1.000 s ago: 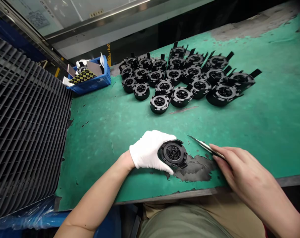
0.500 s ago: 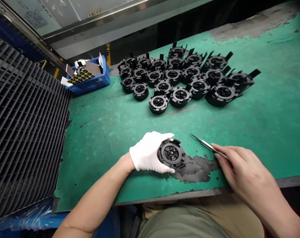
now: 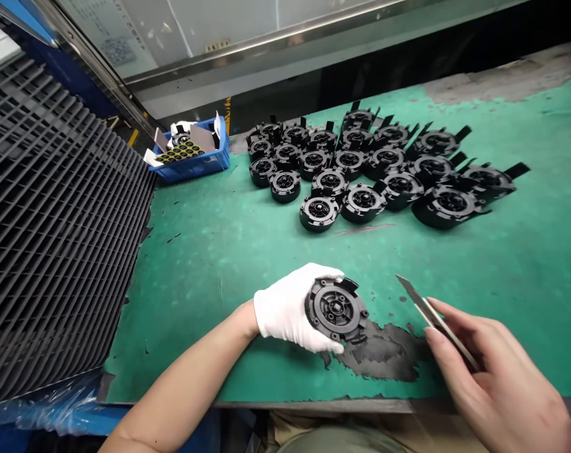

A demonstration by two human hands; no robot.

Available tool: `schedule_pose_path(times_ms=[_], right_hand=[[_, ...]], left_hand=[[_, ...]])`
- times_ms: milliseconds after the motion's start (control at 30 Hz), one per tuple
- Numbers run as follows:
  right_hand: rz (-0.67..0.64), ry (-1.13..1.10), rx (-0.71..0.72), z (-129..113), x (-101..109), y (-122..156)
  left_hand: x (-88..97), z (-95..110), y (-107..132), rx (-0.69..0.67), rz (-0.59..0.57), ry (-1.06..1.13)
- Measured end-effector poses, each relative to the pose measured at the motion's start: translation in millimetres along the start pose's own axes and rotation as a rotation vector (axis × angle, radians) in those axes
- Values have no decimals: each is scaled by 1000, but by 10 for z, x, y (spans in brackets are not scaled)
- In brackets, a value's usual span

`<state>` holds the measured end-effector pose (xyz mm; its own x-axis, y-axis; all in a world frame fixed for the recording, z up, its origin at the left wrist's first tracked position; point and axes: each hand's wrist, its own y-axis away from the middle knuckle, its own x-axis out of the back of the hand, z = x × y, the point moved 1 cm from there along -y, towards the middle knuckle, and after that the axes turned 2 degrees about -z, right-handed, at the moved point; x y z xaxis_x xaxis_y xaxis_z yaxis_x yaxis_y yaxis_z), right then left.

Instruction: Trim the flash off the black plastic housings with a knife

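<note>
My left hand (image 3: 292, 311), in a white glove, is closed round the left side of a round black plastic part (image 3: 337, 308). The part's ringed face with its hub is turned up toward me, and a short tab sticks out at its top edge. My bare right hand (image 3: 488, 365) grips a utility knife (image 3: 431, 318) with a pale handle. Its blade points up and to the left, apart from the black part. Beyond my hands, several similar round black parts (image 3: 318, 212) stand grouped on the green mat (image 3: 229, 245), many with upright tabs.
A blue bin (image 3: 195, 167) at the back left holds a sheet with black discs and other pieces. Stacked dark ribbed trays (image 3: 63, 233) rise along the left side. Torn grey patches (image 3: 384, 355) mark the mat near its front edge. A metal rail (image 3: 266, 43) runs behind the table.
My view has shifted, so the table sits lower and further right. The knife in my right hand has turned, showing more of its blade side. My left hand keeps its grip on the black part.
</note>
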<state>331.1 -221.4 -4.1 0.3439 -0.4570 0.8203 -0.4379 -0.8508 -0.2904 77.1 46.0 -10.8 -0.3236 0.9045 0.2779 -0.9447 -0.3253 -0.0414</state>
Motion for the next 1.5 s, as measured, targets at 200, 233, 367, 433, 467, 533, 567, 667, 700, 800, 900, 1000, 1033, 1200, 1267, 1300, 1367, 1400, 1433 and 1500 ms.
schedule_pose_path(times_ms=[200, 233, 367, 433, 467, 533, 567, 667, 700, 800, 900, 1000, 1033, 1200, 1267, 1300, 1367, 1400, 1433, 1500], right_hand=[[-76, -114, -51, -7, 21, -49], [-85, -128, -61, -16, 30, -52], [-122, -91, 65, -12, 101, -81], [-146, -47, 172, 51, 152, -125], [-160, -28, 216, 94, 178, -158], [-180, 5, 269, 177, 226, -240], [-190, 13, 288, 205, 246, -287], [-234, -16, 352, 201, 290, -435], [-263, -35, 385, 174, 301, -484], [-332, -35, 505, 80, 336, -619], [-344, 35, 613, 39, 375, -726], [-361, 64, 632, 68, 396, -787], [-375, 62, 623, 85, 398, -798], [-425, 54, 624, 145, 411, -847], [-419, 59, 653, 144, 428, -875], [-420, 61, 671, 142, 437, -888], [-430, 64, 697, 143, 450, -910], [-440, 68, 701, 148, 453, -918], [-451, 72, 696, 157, 453, -926], [-467, 79, 679, 182, 447, -940]], left_hand=[[-6, 0, -19, 13, -57, -152], [-4, -1, -16, 13, -66, -185], [-45, -7, 2, 8, -105, -271], [-90, -7, 2, 23, -51, -280], [-111, -5, -1, 41, -17, -287], [-135, 10, -9, 75, 23, -302], [-131, 23, -13, 79, 23, -300], [-59, 69, -16, 20, -78, -215], [-22, 83, -12, -11, -124, -175], [78, 119, 15, -87, -200, -113], [120, 158, 58, -124, -195, -138], [114, 195, 95, -108, -190, -182], [110, 204, 104, -109, -186, -190], [102, 208, 118, -148, -169, -189], [106, 201, 115, -146, -173, -191], [109, 200, 114, -149, -176, -193], [116, 205, 113, -152, -181, -199], [121, 210, 114, -149, -184, -203], [125, 216, 116, -139, -188, -208], [131, 224, 122, -115, -193, -217]])
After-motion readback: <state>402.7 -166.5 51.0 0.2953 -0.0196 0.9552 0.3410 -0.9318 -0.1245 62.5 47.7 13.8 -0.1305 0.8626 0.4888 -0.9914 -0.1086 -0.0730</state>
